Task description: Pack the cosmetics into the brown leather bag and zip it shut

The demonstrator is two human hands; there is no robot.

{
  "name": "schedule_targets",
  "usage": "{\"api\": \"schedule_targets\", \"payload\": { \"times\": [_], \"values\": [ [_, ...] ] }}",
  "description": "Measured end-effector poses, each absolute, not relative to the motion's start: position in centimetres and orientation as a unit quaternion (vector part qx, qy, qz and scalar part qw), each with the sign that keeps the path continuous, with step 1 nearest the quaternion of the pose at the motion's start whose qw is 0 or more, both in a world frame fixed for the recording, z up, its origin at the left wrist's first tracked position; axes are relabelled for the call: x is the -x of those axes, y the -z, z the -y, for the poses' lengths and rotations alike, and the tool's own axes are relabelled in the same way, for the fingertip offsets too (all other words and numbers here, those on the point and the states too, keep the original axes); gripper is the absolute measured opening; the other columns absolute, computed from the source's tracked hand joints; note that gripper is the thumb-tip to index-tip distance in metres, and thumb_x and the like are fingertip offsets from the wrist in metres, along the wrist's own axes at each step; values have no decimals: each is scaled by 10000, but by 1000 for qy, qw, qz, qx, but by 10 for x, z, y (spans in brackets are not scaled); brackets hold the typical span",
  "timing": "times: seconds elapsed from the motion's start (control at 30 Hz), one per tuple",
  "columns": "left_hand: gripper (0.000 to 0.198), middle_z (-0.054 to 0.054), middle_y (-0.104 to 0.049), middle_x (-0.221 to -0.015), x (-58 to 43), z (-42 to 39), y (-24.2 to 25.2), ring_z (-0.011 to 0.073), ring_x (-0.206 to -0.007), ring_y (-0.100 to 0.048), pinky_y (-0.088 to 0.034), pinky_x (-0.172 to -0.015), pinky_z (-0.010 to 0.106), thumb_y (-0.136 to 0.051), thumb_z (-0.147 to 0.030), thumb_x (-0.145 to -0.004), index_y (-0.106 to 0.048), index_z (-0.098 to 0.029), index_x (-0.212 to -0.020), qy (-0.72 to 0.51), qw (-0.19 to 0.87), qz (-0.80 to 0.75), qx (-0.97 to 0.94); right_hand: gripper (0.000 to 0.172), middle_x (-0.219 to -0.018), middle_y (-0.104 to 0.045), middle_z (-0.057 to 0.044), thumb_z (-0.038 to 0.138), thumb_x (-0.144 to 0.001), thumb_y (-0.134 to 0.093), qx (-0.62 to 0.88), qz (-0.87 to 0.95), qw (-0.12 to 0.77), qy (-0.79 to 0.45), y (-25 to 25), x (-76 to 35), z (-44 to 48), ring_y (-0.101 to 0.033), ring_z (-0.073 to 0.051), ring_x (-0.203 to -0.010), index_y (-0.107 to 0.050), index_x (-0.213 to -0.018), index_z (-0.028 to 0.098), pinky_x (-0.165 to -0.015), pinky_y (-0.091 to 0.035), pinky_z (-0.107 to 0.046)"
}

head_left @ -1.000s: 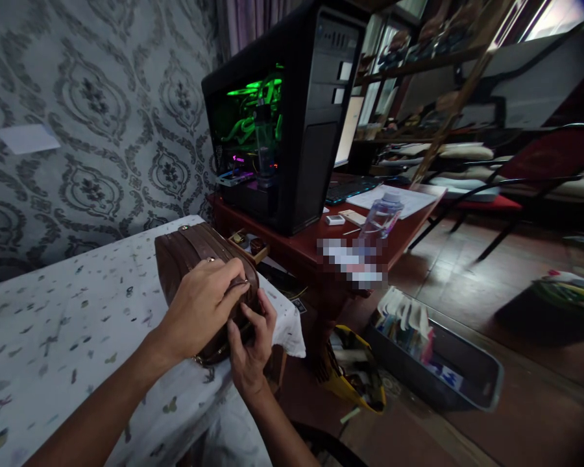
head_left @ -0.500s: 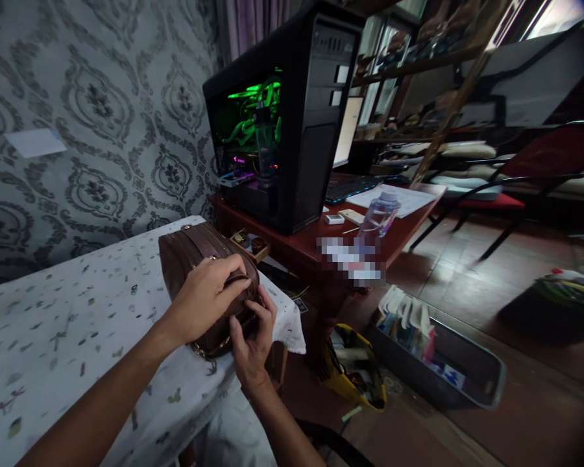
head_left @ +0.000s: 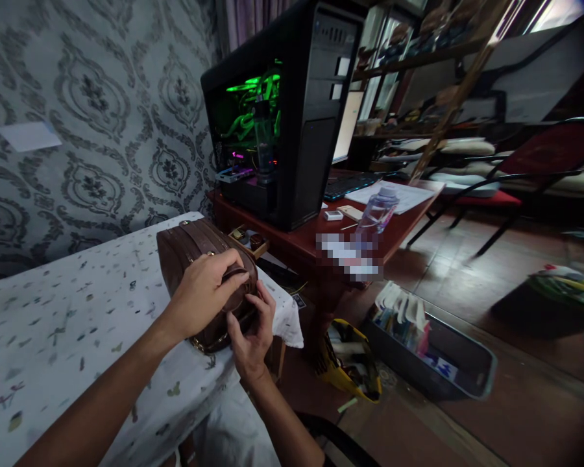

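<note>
A brown leather handbag (head_left: 178,254) with zips and a gold-coloured chain (head_left: 205,347) rests near the corner of a cloth-covered table (head_left: 73,311). My left hand (head_left: 202,295) reaches over its top, thumb and forefinger closed on a leather flap (head_left: 237,272) at the bag's end. Bent fingers of my right hand (head_left: 253,331) grip that same end from the right, the thumb lower down against the bag. Part of the bag's end is hidden behind both hands.
Beyond the cloth stands a red-brown desk (head_left: 292,243) with a computer tower (head_left: 302,123) and a clear bottle (head_left: 374,217). On the floor are a yellow and black bag (head_left: 333,366) and a grey bin (head_left: 477,376) with papers. A red chair (head_left: 496,201) stands farther right.
The view has shifted slightly. Both hands keep their hold at the end of the handbag, with hardly any finger movement.
</note>
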State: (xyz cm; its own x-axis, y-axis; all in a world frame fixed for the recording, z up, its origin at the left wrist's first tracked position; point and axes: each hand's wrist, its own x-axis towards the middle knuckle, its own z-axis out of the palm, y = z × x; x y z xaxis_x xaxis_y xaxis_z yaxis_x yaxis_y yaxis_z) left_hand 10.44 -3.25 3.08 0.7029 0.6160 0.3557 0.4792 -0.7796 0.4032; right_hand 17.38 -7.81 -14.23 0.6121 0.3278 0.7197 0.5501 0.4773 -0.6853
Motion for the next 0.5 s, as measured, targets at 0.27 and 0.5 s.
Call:
{"api": "schedule_targets", "payload": {
  "times": [0.27,0.5],
  "values": [
    [111,-16,-718,-844,-107,35,-31,209,-829,-626,-411,-745,321,-567,-235,-939,-598,-230,-833,-217,121,-322,-914,340,-1433,-502,-145,254,-918,-650,482,442,752,83,145,-174,77,-519,-302,-1341,-574,-1249,245,-1045,-495,-570],
    [132,-26,-696,-801,-106,33,-32,198,-811,-610,-394,-733,307,-582,-235,-931,-591,-226,-800,-200,126,-302,-924,335,-1440,-492,-146,237,-926,-638,484,454,741,101,145,-175,77,-519,-304,-1345,-582,-1255,247,-1043,-500,-575]
  ]
}}
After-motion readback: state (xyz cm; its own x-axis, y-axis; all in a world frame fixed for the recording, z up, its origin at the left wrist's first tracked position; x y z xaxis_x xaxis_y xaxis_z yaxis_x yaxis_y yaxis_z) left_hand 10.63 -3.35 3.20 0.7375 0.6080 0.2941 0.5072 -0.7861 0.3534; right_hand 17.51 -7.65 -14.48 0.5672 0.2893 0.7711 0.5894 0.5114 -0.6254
